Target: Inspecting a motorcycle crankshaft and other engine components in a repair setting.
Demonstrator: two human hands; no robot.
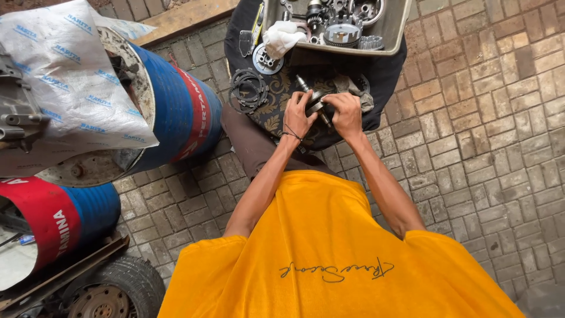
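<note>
This is an outdoor repair workshop, a mechanic's yard. The ground is brick paving (482, 135). A grey tray (393, 23) is heaped with gears and other metal engine parts, and loose clutch rings (248, 89) lie on a dark cloth beside it. Blue-and-red oil drums (179, 112) stand nearby, and a worn tyre (120, 285) on its wheel lies at the edge.

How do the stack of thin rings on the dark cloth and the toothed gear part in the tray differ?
The ring stack is dark, flat and thin, with open centres; the toothed gear part is lighter grey metal, thick and drum-like. The ring stack lies on the patterned dark cloth, left of the left hand; the toothed gear part sits among other pieces in the grey tray. No hand touches either. Both are round metal parts.
</note>
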